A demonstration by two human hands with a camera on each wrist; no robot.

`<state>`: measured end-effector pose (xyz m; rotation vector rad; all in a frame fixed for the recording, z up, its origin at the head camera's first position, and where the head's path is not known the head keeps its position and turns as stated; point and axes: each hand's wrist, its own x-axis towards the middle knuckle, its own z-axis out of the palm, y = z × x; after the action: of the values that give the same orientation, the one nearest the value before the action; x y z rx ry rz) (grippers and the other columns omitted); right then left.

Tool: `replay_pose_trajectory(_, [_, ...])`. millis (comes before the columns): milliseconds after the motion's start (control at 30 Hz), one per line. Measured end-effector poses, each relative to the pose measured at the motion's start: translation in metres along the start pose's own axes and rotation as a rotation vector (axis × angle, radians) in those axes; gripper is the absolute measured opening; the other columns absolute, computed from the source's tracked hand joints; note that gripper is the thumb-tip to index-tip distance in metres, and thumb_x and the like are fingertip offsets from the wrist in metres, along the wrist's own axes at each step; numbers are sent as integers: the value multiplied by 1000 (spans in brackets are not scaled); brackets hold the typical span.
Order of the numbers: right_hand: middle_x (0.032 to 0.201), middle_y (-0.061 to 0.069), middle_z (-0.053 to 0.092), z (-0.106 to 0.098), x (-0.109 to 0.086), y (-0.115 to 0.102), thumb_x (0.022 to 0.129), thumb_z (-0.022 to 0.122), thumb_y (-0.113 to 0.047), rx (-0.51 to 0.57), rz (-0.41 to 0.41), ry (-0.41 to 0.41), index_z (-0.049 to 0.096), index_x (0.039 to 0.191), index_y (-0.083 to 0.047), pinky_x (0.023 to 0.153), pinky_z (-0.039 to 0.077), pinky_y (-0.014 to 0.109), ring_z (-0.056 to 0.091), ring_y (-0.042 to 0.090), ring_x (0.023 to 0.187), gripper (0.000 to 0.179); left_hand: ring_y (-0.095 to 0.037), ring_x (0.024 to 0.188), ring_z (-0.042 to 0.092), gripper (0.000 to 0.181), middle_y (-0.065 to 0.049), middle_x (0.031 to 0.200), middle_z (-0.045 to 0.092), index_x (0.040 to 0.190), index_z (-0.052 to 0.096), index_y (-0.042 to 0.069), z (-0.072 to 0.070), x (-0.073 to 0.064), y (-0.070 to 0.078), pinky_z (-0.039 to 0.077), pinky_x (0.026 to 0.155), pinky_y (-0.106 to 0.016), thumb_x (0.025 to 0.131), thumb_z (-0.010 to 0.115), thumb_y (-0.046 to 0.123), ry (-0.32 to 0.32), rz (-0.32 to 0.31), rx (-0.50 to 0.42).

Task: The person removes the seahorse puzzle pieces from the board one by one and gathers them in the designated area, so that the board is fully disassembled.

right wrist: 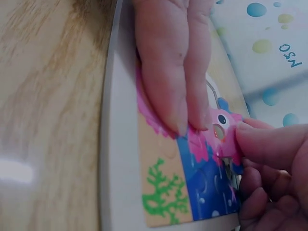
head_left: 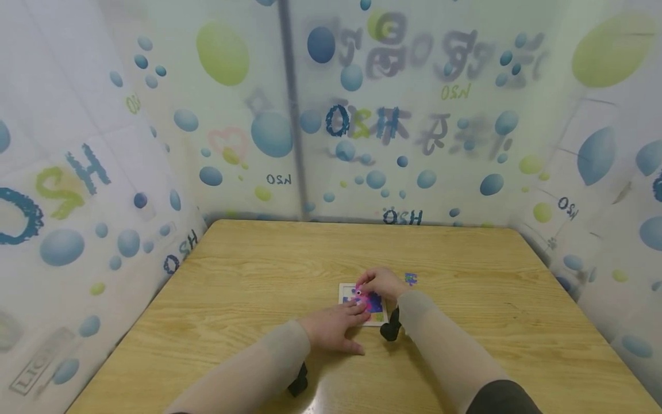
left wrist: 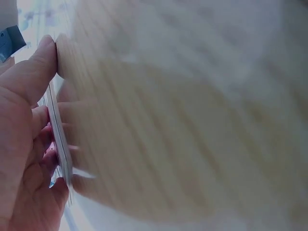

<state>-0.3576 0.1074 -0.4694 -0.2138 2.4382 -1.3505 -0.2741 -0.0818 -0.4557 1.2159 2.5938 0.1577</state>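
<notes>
A small jigsaw puzzle in a white frame [head_left: 347,284] lies on the wooden table. My left hand [head_left: 336,325] rests across its near left part. In the right wrist view, two straight left fingers [right wrist: 163,82] press on the pink part of the picture. The thumb [left wrist: 36,70] touches the tabletop outside the frame in the left wrist view. At the puzzle's far side, my right hand [head_left: 384,283] pinches a pink puzzle piece [right wrist: 231,127] with a black eye between thumb and fingers. That piece is tilted, with a gap beneath it.
A loose blue and green puzzle piece [head_left: 411,279] lies on the table [head_left: 258,259] beyond the right hand. Patterned curtains [head_left: 238,115] enclose the table at the back and both sides. Each wrist carries a small black device [head_left: 391,326].
</notes>
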Motion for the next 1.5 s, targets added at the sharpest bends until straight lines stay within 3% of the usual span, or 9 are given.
replay_pose_trajectory(467, [95,4,65,-3,-1,1,88,67,-5,104,31,4,72,93,-6,88,42,36,54,20,92,7,-22,146,14,81,-2,159,19,151,33,17,2,0,-1,18,117,-36,88,53,63,13,-13,-35])
replay_pose_trajectory(833, [95,4,64,-1,-2,2,90,65,-7,93,28,17,72,96,-7,90,41,38,53,21,92,9,-23,144,23,78,-4,156,27,147,41,16,-3,2,2,21,116,-35,86,60,60,30,-23,-13])
replay_pose_trajectory(1067, [97,3,65,-2,-4,2,91,65,-7,92,22,9,71,97,-8,95,39,41,54,21,96,9,-23,144,20,76,-7,157,24,144,45,17,-6,6,8,20,116,-34,84,63,60,7,-58,27])
replay_pose_trajectory(1500, [98,3,64,-2,-6,2,91,64,-7,98,13,7,71,98,-8,95,40,43,54,21,96,10,-24,144,23,75,-6,156,29,141,49,21,-12,9,13,25,115,-36,79,69,59,-35,-122,2])
